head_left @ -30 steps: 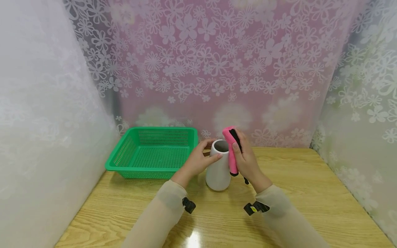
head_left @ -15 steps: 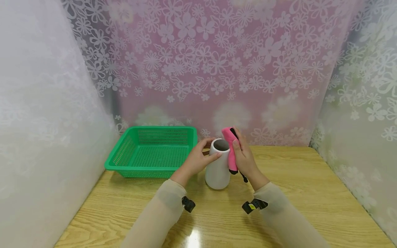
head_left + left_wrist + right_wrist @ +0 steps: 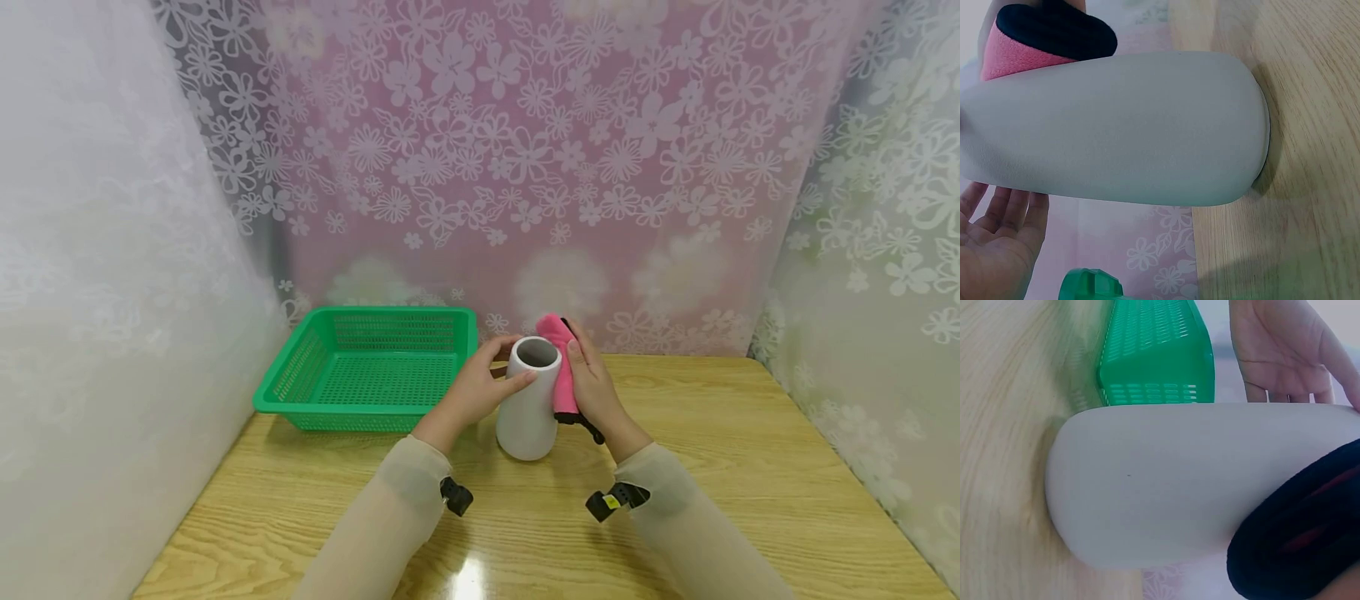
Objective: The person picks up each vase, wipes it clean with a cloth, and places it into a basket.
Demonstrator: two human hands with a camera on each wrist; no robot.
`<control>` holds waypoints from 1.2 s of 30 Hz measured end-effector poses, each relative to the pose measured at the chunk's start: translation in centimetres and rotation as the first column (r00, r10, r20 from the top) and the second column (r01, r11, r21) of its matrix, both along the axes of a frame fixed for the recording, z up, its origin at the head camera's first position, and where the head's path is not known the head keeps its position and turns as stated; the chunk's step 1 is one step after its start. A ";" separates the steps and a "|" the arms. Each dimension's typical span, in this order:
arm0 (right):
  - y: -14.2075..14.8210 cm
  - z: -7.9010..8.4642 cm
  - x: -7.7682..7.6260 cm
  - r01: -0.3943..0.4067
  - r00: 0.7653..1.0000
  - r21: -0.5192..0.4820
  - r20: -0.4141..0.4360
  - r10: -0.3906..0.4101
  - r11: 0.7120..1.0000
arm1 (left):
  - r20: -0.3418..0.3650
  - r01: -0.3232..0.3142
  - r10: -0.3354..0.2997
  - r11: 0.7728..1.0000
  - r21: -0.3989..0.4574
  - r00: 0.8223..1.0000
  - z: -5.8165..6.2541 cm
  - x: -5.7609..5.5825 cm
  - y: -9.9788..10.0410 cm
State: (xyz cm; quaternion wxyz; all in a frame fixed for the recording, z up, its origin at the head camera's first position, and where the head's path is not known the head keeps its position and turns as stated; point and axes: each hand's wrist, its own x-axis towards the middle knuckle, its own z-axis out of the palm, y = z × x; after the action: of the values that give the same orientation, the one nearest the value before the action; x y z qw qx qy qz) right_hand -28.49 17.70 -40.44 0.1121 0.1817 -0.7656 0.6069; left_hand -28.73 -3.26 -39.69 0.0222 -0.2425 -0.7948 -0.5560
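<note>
Vase point(image 3: 527, 417) first. Where do you have it?

— Upright on the wooden table point(image 3: 795, 475), near the middle of my head feed, mouth up. White, wide at the base, narrower at the top.

— Left hand point(image 3: 476, 385)?

— Holding the vase near the top. I see the thumb on the near side just below the rim, fingers round the far side. My left wrist feed gives me 4 fingertips at the wall.

— Right hand point(image 3: 594, 387)?

— Gripping 1 folded pink cloth point(image 3: 565, 383) with black edging, thumb over the near face. Black edging trails out below the hand.

— Cloth on the vase or apart?

— Touching, as I read it: it lies along the vase's right side, its top beside the rim. On my right wrist feed a dark fold covers part of the vase.

— Surroundings, quick.

— Green basket point(image 3: 367, 409), perforated, on the table just left of the left hand. Pink backdrop point(image 3: 540, 158) with white flowers behind. 2 pale sleeves point(image 3: 371, 529), 1 black device point(image 3: 456, 497) at each wrist. Bright glare spot on the table between the forearms.
</note>
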 end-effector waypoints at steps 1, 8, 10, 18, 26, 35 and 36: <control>0.0 -0.2 0.0 0.012 1.000 0.005 0.011 -0.012 1.000 | -0.003 0.001 -0.001 1.000 0.002 1.000 0.0 0.0 0.0; 0.2 -1.1 0.1 0.027 0.989 0.071 0.143 -0.037 0.997 | -0.003 0.001 -0.001 1.000 -0.002 1.000 0.0 0.0 0.0; 0.3 -1.4 0.1 0.017 0.987 0.083 0.155 -0.030 0.996 | -0.005 0.003 -0.003 1.000 -0.003 1.000 0.0 0.0 -0.1; 0.6 -2.6 -0.2 0.004 0.980 0.169 0.193 -0.037 0.986 | -0.013 0.009 -0.009 1.000 -0.003 1.000 -0.1 0.0 -0.1; 0.7 -3.8 -0.3 -0.006 0.957 0.261 0.280 -0.070 0.965 | -0.006 0.010 -0.010 1.000 0.009 1.000 -0.1 0.1 0.0; 0.8 -4.9 -0.4 -0.032 0.955 0.331 0.288 -0.069 0.943 | 0.000 0.012 -0.012 1.000 0.021 1.000 -0.2 0.1 0.0; 0.8 -5.0 -0.3 -0.035 0.955 0.337 0.289 -0.069 0.941 | -0.001 0.013 -0.013 1.000 0.022 1.000 -0.1 0.1 0.0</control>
State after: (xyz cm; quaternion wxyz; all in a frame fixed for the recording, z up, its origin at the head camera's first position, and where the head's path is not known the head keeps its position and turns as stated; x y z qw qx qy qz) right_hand -28.84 18.53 -45.41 -0.0316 0.0984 -0.8681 0.4855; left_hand -28.65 -3.22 -39.84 0.0214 -0.2475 -0.7870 -0.5648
